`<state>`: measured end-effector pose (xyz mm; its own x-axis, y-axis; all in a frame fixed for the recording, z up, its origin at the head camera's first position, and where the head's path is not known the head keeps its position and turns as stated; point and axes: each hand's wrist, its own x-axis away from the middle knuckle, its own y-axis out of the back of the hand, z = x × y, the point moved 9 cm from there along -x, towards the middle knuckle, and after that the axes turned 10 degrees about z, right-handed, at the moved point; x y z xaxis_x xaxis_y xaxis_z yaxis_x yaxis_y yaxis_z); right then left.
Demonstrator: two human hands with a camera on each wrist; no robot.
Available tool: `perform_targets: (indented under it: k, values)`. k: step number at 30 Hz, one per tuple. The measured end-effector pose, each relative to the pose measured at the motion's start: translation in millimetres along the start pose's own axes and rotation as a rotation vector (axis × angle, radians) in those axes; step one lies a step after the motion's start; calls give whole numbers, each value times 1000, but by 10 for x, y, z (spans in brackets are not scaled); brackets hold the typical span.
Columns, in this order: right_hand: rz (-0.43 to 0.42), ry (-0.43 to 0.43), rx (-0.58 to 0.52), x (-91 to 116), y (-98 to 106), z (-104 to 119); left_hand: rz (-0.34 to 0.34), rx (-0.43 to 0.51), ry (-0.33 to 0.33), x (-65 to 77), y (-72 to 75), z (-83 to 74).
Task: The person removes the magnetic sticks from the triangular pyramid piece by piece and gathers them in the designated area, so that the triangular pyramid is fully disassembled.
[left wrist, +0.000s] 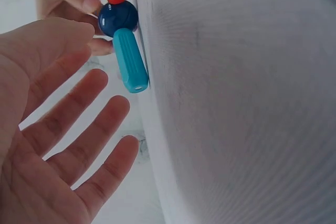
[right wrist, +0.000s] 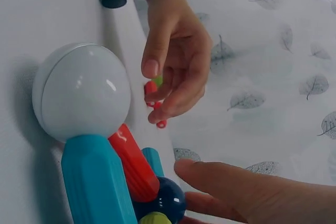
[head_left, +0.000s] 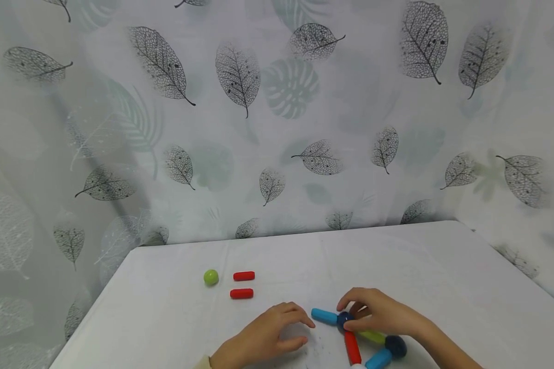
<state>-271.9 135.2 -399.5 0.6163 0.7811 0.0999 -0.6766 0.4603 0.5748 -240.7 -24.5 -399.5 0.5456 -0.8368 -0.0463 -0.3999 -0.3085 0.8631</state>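
My right hand (head_left: pixel 382 313) holds a dark blue ball (head_left: pixel 344 322) between thumb and fingers. Joined to that ball are a light blue rod (head_left: pixel 324 316), a red rod (head_left: pixel 352 347) and a yellow-green rod (head_left: pixel 373 336). The yellow-green rod leads to a second dark blue ball (head_left: pixel 395 346), which carries another light blue rod (head_left: pixel 379 359). A white ball (right wrist: pixel 81 92), large in the right wrist view, joins the red and light blue rods. My left hand (head_left: pixel 268 335) hovers left of the assembly, fingers spread and holding nothing, near the light blue rod (left wrist: pixel 130 61).
Farther back on the white table (head_left: pixel 175 318) lie a green ball (head_left: pixel 211 277) and two loose red rods, one behind (head_left: pixel 243 276) the other. A leaf-patterned curtain (head_left: pixel 277 128) hangs beyond the table's back edge.
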Motion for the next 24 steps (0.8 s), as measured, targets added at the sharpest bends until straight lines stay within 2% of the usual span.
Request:
perform_targets:
  k: [5,10,14,20,24]
  values:
    - [-57,-113,33,-2,10,-90,2,14,18,2,0,24]
    - [-63,-107,28,-47,-48,-97,-16,15,19,-2,5,41]
    - [-60,-51,14,-105,-123,-54,-16,45,33,-11,-12,64]
    - [-62,144,17,-156,-238,106,29,105,116,-42,-78,106]
    - [-77,238,36,-163,-307,202,26,112,108,-47,-112,99]
